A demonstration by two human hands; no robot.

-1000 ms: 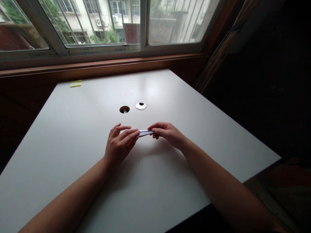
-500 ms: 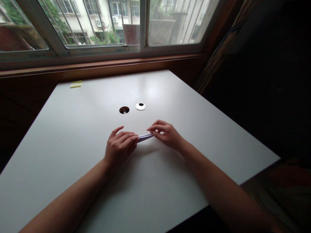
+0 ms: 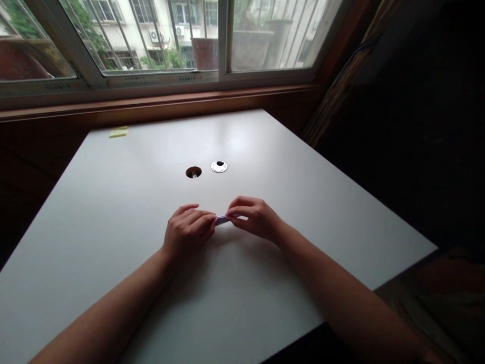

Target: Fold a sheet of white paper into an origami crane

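Between my two hands is a narrow strip of folded pale bluish paper (image 3: 221,220), just above the white table (image 3: 235,303). My left hand (image 3: 189,227) is closed on its left end, thumb and fingers pressed together, with the index finger held a little apart above. My right hand (image 3: 252,216) pinches the paper farther right between thumb and fingertips. Only a short piece shows between the fingertips; both ends are mostly covered by my fingers.
Beyond my hands, a round cable hole (image 3: 193,172) is cut in the tabletop, and its silver grommet cover (image 3: 219,166) lies beside it. A yellow sticky note pad (image 3: 118,132) lies at the far left edge. Behind the table is a barred window (image 3: 159,40).
My right hand has slid left and slightly toward me along the paper, closer to my left hand. My left index finger has lowered a little.
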